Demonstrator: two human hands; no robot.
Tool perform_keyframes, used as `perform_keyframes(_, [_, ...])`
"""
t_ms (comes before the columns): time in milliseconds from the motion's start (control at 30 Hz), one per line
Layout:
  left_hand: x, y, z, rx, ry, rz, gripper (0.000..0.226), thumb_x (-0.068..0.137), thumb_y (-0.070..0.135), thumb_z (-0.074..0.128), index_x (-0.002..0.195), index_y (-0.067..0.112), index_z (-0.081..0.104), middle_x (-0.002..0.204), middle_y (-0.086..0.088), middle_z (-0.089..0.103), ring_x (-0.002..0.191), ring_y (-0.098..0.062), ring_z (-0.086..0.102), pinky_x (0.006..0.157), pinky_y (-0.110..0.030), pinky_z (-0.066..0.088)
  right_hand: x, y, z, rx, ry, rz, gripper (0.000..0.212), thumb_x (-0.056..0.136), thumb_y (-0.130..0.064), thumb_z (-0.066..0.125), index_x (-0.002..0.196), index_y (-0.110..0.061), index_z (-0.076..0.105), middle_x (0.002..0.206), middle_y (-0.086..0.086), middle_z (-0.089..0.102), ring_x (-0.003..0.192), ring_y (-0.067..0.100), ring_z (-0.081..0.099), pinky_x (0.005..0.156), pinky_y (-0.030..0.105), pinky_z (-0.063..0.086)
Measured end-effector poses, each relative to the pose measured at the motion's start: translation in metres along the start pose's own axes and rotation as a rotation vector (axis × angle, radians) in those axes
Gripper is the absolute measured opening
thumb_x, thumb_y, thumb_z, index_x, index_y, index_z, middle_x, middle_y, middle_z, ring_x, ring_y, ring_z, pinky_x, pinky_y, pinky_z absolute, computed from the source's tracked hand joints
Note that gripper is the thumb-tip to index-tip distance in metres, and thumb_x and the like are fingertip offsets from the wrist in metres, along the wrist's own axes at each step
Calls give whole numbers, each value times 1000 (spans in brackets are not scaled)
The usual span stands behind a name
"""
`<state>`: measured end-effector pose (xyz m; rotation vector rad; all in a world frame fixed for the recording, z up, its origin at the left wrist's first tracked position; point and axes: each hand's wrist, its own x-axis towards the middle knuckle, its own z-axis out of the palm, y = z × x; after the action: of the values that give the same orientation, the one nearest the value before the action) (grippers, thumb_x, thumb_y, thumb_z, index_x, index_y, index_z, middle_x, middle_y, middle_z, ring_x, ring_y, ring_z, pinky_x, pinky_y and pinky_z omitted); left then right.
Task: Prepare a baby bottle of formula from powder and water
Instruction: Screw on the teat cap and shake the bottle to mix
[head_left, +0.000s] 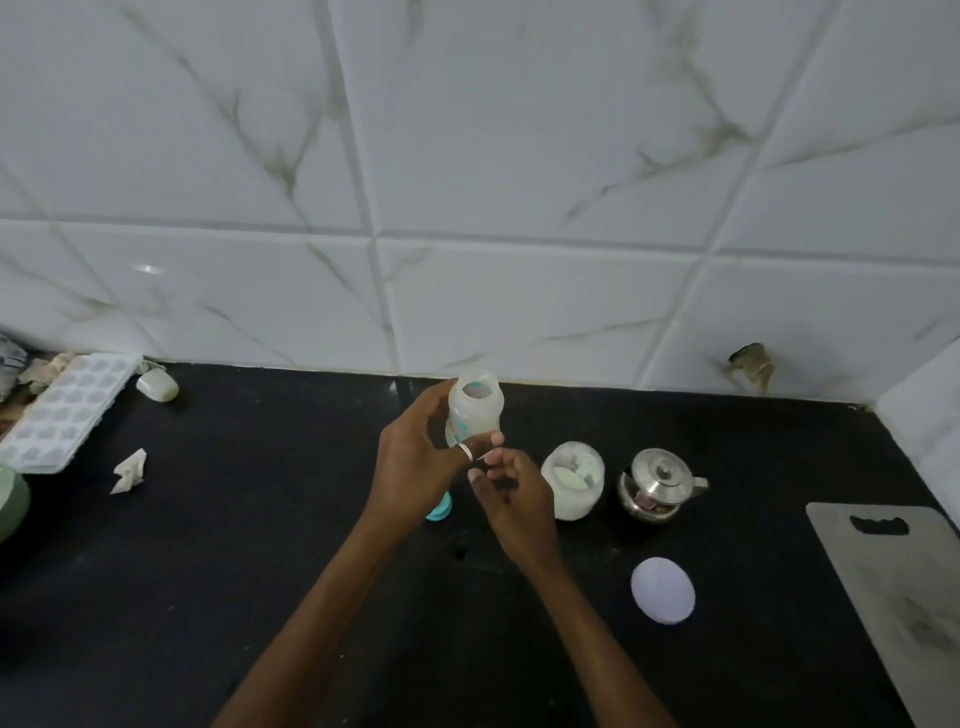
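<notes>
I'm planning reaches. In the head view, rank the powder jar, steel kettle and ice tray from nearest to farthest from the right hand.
1. Powder jar, just right of the right hand.
2. Steel kettle, right of the jar.
3. Ice tray, far to the left.

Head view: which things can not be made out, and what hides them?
Baby bottle, head view: blur hides whether it holds powder or water.
Teal cap, head view: mostly behind the left hand.
Right hand, head view: curled fingers hide whether it holds anything.
Green container, head view: cut off by the left edge.
</notes>
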<state>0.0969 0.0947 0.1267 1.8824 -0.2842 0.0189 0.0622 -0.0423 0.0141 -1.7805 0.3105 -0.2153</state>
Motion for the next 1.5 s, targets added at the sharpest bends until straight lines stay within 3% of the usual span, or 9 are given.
perform_keyframes(233, [4,-48,-38,-2,-1,-59,66,76,33,89,135,27,61,122,14,72,114,-3,67,95,-24,56,-2,28,60,-308,-158,73,73,85,-48,77,146,-28,44,149,-10,44,138,6,39,112,34,43])
perform_keyframes(333, [4,-61,-48,-3,8,-82,64,75,32,90,133,28,62,120,18,72,113,1,66,93,-20,55,0,39,76,-406,-182,76,76,82,-45,81,146,-28,43,152,-6,44,143,10,35,115,40,42])
perform_keyframes(500, [7,-78,-58,1,14,-103,66,75,29,89,135,26,61,124,17,69,116,4,63,91,-9,49,5,53,93,-479,-190,113,73,87,-34,79,150,-26,42,154,-4,43,146,13,33,117,35,37])
perform_keyframes(667, [9,-87,-60,-1,20,-115,66,76,29,88,136,25,60,124,20,67,117,6,62,92,-9,50,7,59,97,-550,-162,130,60,92,-24,74,146,-25,48,150,-4,48,143,10,37,108,21,28])
perform_keyframes(933, [8,-85,-54,-7,42,-143,67,75,31,89,136,28,60,122,22,68,116,6,62,93,-12,51,11,51,82,-503,-115,126,57,91,-27,75,143,-25,51,146,-4,48,136,8,43,103,17,31])
perform_keyframes(1133, [0,-70,-41,-20,65,-146,66,75,30,90,135,30,61,121,21,69,113,5,64,91,-15,54,11,30,44,-417,-34,2,51,88,-31,78,135,-22,59,134,-3,60,120,0,44,87,0,32])
perform_keyframes(1233, [-4,-56,-32,-36,69,-134,65,75,29,90,133,30,62,120,19,70,113,1,65,91,-18,55,10,11,16,-401,-13,-68,50,88,-36,79,132,-21,61,130,-4,62,119,4,50,91,3,36])
perform_keyframes(1333, [-9,-35,-22,-28,81,-121,66,73,31,91,132,31,62,117,20,71,110,2,66,88,-15,54,11,-21,-21,-408,6,-153,49,85,-37,81,128,-22,63,125,-6,64,117,8,56,97,21,47])
perform_keyframes(1500, [-13,9,-4,17,94,-72,65,72,34,91,130,33,61,114,23,68,106,6,64,79,-3,48,19,-104,-93,-426,-26,-274,43,79,-34,87,116,-19,69,104,-15,65,96,4,62,86,25,55])
